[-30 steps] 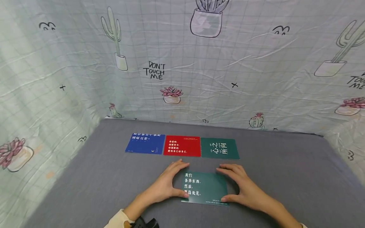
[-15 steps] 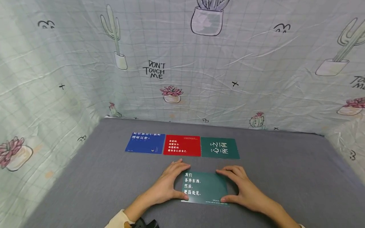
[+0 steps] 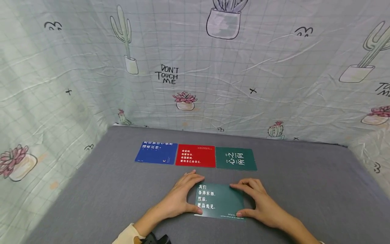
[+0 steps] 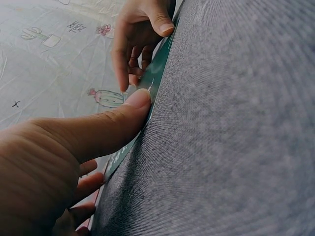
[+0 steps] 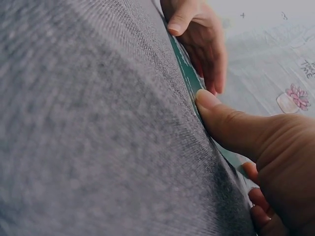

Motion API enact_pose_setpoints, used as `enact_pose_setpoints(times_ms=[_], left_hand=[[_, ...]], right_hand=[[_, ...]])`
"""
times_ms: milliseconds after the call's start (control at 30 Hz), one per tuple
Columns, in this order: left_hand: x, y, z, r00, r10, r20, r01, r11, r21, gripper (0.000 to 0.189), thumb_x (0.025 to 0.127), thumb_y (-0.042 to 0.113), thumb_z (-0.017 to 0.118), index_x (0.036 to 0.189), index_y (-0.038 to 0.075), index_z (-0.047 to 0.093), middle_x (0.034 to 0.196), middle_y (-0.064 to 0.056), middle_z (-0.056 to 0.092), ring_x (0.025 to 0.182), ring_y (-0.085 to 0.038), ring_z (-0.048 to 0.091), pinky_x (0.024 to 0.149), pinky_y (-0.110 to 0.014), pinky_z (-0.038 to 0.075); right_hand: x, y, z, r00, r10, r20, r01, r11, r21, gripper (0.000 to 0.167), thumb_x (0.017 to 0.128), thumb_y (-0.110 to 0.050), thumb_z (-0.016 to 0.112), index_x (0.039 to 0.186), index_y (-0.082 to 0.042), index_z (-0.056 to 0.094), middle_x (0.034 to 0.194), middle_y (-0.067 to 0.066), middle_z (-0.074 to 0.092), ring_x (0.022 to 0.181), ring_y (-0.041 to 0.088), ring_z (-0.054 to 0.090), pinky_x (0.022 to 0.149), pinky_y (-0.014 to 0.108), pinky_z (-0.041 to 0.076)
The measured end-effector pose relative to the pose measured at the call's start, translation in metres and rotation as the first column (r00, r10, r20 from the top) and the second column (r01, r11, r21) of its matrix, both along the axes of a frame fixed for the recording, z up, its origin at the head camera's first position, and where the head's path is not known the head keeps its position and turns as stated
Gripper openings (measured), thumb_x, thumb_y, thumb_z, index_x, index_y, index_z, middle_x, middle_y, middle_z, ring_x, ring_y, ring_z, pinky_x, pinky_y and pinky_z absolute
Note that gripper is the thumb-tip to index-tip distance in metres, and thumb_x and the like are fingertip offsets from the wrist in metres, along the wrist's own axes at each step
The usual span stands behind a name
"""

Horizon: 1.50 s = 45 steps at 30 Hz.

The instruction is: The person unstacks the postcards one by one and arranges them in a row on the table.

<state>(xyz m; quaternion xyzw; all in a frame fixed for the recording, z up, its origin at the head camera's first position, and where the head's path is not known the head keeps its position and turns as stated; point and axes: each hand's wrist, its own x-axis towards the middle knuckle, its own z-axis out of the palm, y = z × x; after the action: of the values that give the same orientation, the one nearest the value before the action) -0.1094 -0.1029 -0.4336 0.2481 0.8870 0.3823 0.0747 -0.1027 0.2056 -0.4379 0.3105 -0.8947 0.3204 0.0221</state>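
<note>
A green card (image 3: 223,199) with white Chinese writing lies on the grey cloth in front of the person, between both hands. The left hand (image 3: 179,196) holds its left side, thumb on the near corner and fingers by the far corner. At the card's right side, the right hand (image 3: 259,200) holds in a like way, its thumb on the near edge and index fingertip at the far edge. Both wrist views show a thumb on the near edge of the card (image 4: 158,69), with the fingers partly hidden beyond it.
Behind the hands lie a blue card (image 3: 156,154), a red card (image 3: 195,156) and a second green card (image 3: 247,156), side by side in a row. The grey tabletop (image 3: 91,200) ends at a pale cactus-print curtain (image 3: 213,67) at the back and sides.
The left fingertips have shifted very slightly at the card's upper left corner. The head view has drifted a little; otherwise the hands and cards stay where they were.
</note>
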Motion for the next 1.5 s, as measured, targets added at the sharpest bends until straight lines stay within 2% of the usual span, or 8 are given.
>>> enact_pose_setpoints(times_ms=[233,500,600,700,867,1033,1300,1500], left_hand=[[0.0017,-0.0002,-0.0009,1.0,0.017,0.022,-0.018,1.0,0.019,0.094,0.063,0.031,0.089,0.144,0.018,0.042,0.15,-0.005,0.033,0.141,-0.031,0.018,0.107,-0.062,0.022],[0.0024,-0.0012,-0.0026,0.999,0.004,-0.044,-0.003,1.0,0.021,0.091,0.065,0.028,0.088,0.144,0.022,0.043,0.148,-0.006,0.036,0.139,-0.032,0.024,0.108,-0.06,0.024],[0.0022,-0.0013,-0.0019,0.999,-0.016,-0.048,0.016,1.0,0.017,0.093,0.065,0.029,0.088,0.145,0.023,0.042,0.148,-0.005,0.036,0.139,-0.033,0.024,0.108,-0.059,0.024],[0.0026,-0.0012,-0.0004,0.998,-0.041,-0.042,0.042,0.999,0.023,0.096,0.064,0.03,0.089,0.146,0.024,0.039,0.149,-0.003,0.034,0.139,-0.028,0.024,0.107,-0.056,0.028],[0.0031,-0.0007,0.0011,0.994,-0.1,-0.048,0.104,0.992,0.076,0.103,0.064,0.028,0.09,0.149,0.025,0.033,0.147,0.003,0.03,0.134,-0.018,0.028,0.105,-0.048,0.036],[0.0028,0.0003,0.0003,0.985,-0.156,-0.072,0.162,0.981,0.102,0.107,0.064,0.023,0.09,0.151,0.025,0.028,0.145,0.008,0.026,0.132,-0.015,0.027,0.105,-0.042,0.037],[0.0018,0.0006,-0.0031,0.979,-0.13,-0.156,0.146,0.985,0.095,0.103,0.064,0.027,0.09,0.149,0.022,0.032,0.146,0.01,0.028,0.132,-0.014,0.03,0.104,-0.042,0.038],[0.001,-0.0002,-0.0034,0.977,-0.107,-0.185,0.135,0.98,0.145,0.097,0.066,0.031,0.088,0.147,0.022,0.035,0.146,0.007,0.031,0.131,-0.015,0.032,0.102,-0.043,0.04]], right_hand=[[0.0012,-0.0011,-0.0016,0.997,0.04,-0.069,-0.043,0.998,-0.039,0.071,0.071,-0.045,0.079,0.135,-0.026,0.055,0.125,-0.01,0.042,0.115,0.014,0.029,0.089,0.029,0.037],[0.001,-0.0006,-0.0039,0.997,0.028,-0.068,-0.031,0.999,-0.045,0.074,0.07,-0.048,0.078,0.136,-0.027,0.053,0.124,-0.01,0.04,0.115,0.015,0.028,0.088,0.03,0.038],[0.0013,0.0001,-0.005,0.998,0.017,-0.057,-0.019,0.999,-0.036,0.074,0.07,-0.049,0.078,0.136,-0.027,0.053,0.124,-0.011,0.039,0.114,0.014,0.028,0.087,0.032,0.039],[0.0017,0.0005,-0.006,0.999,0.008,-0.049,-0.01,0.999,-0.035,0.074,0.07,-0.049,0.078,0.136,-0.028,0.053,0.123,-0.011,0.039,0.114,0.013,0.027,0.087,0.032,0.038],[0.002,0.0003,-0.0063,0.999,0.004,-0.045,-0.006,0.999,-0.036,0.075,0.07,-0.048,0.079,0.137,-0.028,0.052,0.121,-0.011,0.038,0.113,0.012,0.027,0.086,0.033,0.039],[0.002,0.0,-0.005,1.0,-0.007,-0.028,0.006,1.0,-0.018,0.076,0.07,-0.048,0.079,0.138,-0.029,0.051,0.122,-0.011,0.037,0.114,0.012,0.027,0.085,0.037,0.042],[0.0031,0.0013,-0.0031,0.999,0.0,-0.046,0.0,1.0,0.017,0.076,0.073,-0.049,0.077,0.14,-0.027,0.049,0.126,-0.01,0.037,0.117,0.012,0.028,0.087,0.04,0.044],[0.0037,0.0021,0.0018,0.998,0.029,-0.06,-0.027,0.999,0.039,0.083,0.072,-0.055,0.075,0.143,-0.027,0.044,0.136,-0.003,0.037,0.124,0.016,0.026,0.091,0.044,0.043]])
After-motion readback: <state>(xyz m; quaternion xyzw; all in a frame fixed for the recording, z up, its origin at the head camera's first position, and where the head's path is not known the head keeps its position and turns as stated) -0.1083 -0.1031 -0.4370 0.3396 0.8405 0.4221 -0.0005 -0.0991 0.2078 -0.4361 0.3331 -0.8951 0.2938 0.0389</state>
